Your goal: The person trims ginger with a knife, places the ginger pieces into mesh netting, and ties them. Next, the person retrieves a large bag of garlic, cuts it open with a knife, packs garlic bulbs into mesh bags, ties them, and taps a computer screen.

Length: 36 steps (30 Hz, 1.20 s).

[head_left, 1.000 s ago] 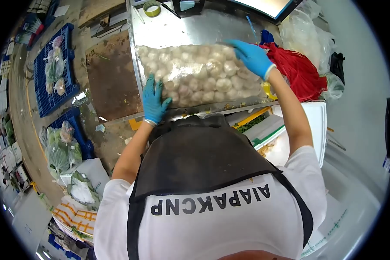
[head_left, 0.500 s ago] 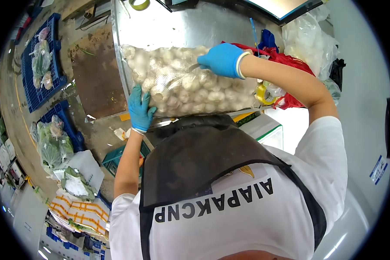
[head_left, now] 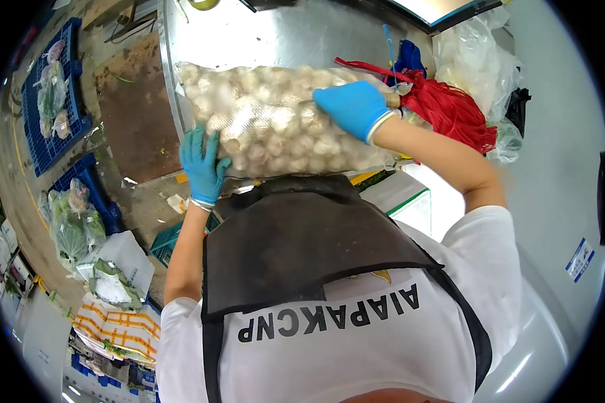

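Blue pallets (head_left: 33, 117) w/ bagged veg (head_left: 50, 94), bkgd, off L. See-thru bag of garlic (head_left: 265, 124) lying lengthwise on metal table (head_left: 269, 33), along nr edge. L hand (head_left: 203, 168) at bag's nr L corner, fingers extended, thumb apart, nothing gripped. R hand (head_left: 353, 111) over bag's R half, curled tight round small tool (head_left: 392, 100), tan end showing, rest mostly hidden; can't ID type. Red netting (head_left: 450, 111) just past bag's R end.
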Each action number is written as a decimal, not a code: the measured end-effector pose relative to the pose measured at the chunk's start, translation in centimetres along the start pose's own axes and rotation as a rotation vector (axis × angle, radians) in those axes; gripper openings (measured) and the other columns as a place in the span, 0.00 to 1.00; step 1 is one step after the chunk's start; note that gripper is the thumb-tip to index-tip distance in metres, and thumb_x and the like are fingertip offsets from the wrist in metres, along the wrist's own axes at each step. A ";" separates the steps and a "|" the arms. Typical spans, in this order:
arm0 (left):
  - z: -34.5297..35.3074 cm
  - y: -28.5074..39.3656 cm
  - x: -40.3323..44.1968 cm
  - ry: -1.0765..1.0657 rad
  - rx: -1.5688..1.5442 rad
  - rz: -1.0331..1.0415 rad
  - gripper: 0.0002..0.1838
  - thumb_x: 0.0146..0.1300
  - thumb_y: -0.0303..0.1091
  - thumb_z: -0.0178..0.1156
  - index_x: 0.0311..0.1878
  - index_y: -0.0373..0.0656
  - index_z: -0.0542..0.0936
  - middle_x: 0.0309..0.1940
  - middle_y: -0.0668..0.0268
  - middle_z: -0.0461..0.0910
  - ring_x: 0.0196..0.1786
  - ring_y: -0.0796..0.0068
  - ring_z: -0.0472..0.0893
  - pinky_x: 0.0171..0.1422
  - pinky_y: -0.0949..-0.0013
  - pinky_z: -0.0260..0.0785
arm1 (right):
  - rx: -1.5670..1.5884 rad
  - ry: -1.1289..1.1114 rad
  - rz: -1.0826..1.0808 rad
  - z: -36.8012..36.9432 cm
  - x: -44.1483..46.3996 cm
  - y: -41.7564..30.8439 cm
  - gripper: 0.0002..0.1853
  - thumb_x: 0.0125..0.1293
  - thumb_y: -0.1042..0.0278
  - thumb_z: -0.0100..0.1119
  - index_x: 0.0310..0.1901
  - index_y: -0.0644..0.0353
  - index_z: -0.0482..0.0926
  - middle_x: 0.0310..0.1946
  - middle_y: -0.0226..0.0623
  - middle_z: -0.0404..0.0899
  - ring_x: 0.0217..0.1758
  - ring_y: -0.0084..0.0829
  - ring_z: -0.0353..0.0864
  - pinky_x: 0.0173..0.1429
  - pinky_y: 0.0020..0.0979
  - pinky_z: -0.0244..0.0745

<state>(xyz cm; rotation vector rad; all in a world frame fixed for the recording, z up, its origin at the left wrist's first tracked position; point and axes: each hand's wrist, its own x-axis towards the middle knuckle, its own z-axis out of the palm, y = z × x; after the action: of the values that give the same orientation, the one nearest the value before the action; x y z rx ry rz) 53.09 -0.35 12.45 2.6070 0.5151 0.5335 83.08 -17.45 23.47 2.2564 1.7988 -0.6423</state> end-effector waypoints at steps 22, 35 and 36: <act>1.9 13.1 11.1 -0.312 -0.536 -0.204 0.12 0.47 0.35 0.71 0.19 0.43 0.76 0.24 0.63 0.75 0.32 0.59 0.70 0.37 0.57 0.63 | 0.301 -0.024 -0.071 0.1 -2.5 1.4 0.12 0.70 0.57 0.49 0.45 0.54 0.77 0.34 0.46 0.80 0.33 0.47 0.79 0.38 0.43 0.73; -0.4 12.8 9.9 -0.402 -0.728 -0.053 0.13 0.46 0.25 0.70 0.20 0.43 0.72 0.23 0.67 0.68 0.33 0.66 0.65 0.41 0.65 0.60 | 0.302 -0.292 -0.169 -1.1 -7.0 2.3 0.11 0.69 0.62 0.49 0.48 0.54 0.77 0.32 0.45 0.82 0.37 0.48 0.82 0.40 0.45 0.76; -0.5 12.5 9.2 -0.402 -0.758 -0.066 0.13 0.46 0.24 0.70 0.21 0.43 0.72 0.23 0.67 0.68 0.33 0.66 0.65 0.41 0.66 0.60 | 0.272 -0.282 -0.143 -0.8 -8.3 2.6 0.11 0.68 0.63 0.50 0.48 0.54 0.77 0.31 0.46 0.82 0.36 0.48 0.82 0.39 0.45 0.76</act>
<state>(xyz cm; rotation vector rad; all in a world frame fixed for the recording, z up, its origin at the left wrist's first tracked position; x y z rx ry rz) 64.11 -6.72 21.39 1.8843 0.2018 0.1240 84.34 -25.07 27.53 2.0700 1.8329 -1.2322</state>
